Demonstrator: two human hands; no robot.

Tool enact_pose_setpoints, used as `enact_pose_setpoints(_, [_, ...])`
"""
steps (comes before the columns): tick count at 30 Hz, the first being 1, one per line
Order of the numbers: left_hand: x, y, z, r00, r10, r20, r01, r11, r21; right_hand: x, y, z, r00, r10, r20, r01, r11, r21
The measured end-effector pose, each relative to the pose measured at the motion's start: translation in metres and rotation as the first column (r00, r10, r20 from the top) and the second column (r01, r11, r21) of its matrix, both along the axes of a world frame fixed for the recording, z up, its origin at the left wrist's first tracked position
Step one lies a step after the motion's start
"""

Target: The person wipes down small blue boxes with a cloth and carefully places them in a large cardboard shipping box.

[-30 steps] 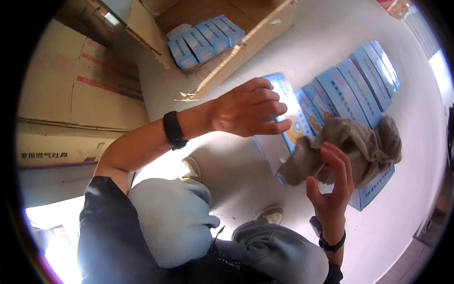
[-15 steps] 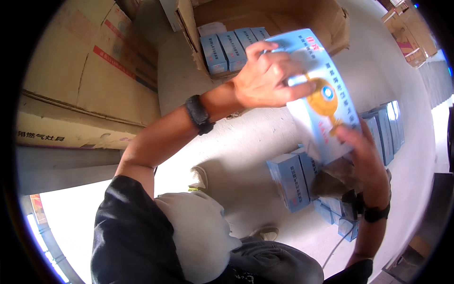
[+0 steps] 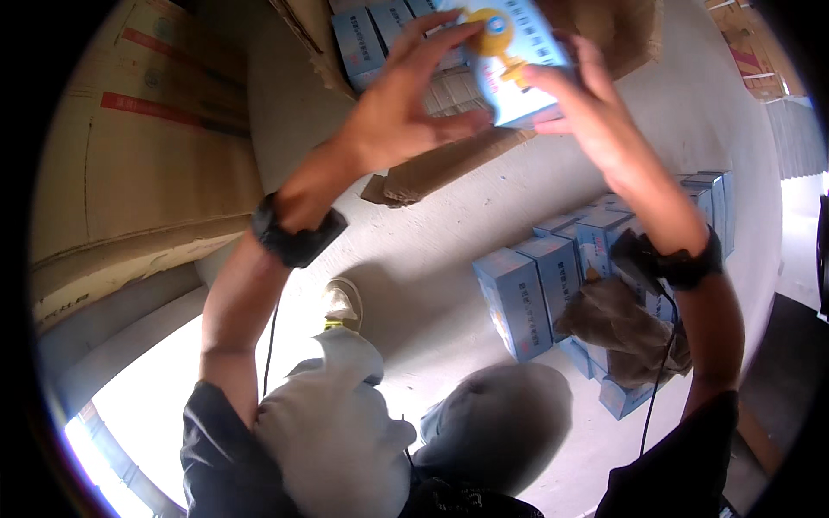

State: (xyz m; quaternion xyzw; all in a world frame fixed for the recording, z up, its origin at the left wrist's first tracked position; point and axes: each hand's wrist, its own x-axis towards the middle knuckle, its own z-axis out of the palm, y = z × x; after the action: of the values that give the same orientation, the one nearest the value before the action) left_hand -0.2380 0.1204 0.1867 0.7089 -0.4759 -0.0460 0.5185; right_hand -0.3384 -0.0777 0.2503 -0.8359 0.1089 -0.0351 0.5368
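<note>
A light-blue and white cardboard box [image 3: 540,52] with a yellow device pictured on it is held between my two hands over the open carton [image 3: 635,43]. My left hand [image 3: 406,108] grips its left side, fingers along the upper edge and thumb by the lower corner. From the right, my right hand [image 3: 596,116] clasps the box, its thumb on the printed face and the other fingers partly hidden behind. Inside the carton, several similar blue boxes [image 3: 357,45] stand in a row at the left. The top of the held box runs out of view.
Several blue boxes [image 3: 521,298] stand grouped on the floor at the right, a brown cloth [image 3: 617,324] lying over some. Large brown cartons [image 3: 164,164] are stacked at the left. A carton flap [image 3: 458,168] sticks out toward me. My shoe [image 3: 341,302] is below.
Both hands have carried the blue box forward and left, from above the floor to over the open carton. My left hand's grip has shifted to the box's side. The view has shifted too.
</note>
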Motion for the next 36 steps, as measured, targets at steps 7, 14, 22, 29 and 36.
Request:
enact_pose_setpoints(7, [-0.058,0.036,0.033,0.995,-0.033,-0.097,0.049,0.985,0.168,-0.03,0.011,-0.017,0.959,0.172,0.223,-0.06,0.899,-0.433])
enact_pose_setpoints(14, [-0.069,-0.009,0.109,0.893,0.167,-0.417,-0.006,0.933,0.36,-0.056,-0.022,0.038,0.981,0.195,-0.002,-0.184,0.92,-0.347])
enact_pose_setpoints(22, [-0.002,-0.12,0.133,0.966,0.075,-0.246,-0.038,0.988,0.151,0.024,-0.109,0.083,0.996,0.066,0.061,-0.031,0.888,-0.459])
enact_pose_setpoints(29, [0.081,-0.206,0.037,0.968,0.014,-0.249,0.012,0.995,0.1,0.119,-0.155,0.035,0.954,-0.112,-0.279,-0.038,0.875,-0.483])
enact_pose_setpoints(36, [0.149,-0.239,-0.07,0.995,0.104,0.008,-0.104,0.994,-0.025,0.237,-0.184,-0.068,0.877,-0.21,-0.433,-0.044,0.862,-0.505])
